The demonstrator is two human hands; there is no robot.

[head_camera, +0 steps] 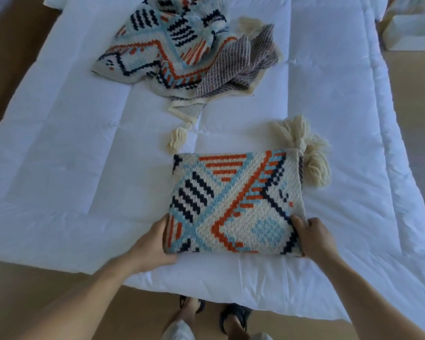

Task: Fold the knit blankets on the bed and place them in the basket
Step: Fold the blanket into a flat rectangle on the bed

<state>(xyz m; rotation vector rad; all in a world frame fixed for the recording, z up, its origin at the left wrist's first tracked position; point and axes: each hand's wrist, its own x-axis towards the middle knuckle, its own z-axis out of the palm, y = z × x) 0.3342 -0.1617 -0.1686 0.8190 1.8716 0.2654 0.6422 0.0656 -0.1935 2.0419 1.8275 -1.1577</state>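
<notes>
The folded blanket (pixel 233 202) lies flat on the white bed (pixel 71 148). It is a thick square with an orange, navy and light blue pattern on cream. The left hand (pixel 152 244) holds its near left corner: the palm is against the side edge and the fingers go under the knit, so they are hidden. The right hand (pixel 314 238) holds its near right corner, with the fingers curled over the top of the edge. The blanket rests on the bed between both hands. At its far right corner a bunch of cream tassels (pixel 307 155) spreads out on the bed.

Beyond the folded blanket, well apart from it, the loose blanket (pixel 177 50) lies crumpled. It has the same pattern, and one part is turned to its grey striped back. Its small tassel (pixel 177 141) lies just beyond the folded blanket's far left corner, not touching it. On the near side of the folded blanket, past the bed edge, two feet (pixel 232 320) in dark sandals stand on the tan floor (pixel 15 285). Far beyond it to the right is a pale box (pixel 412 33).
</notes>
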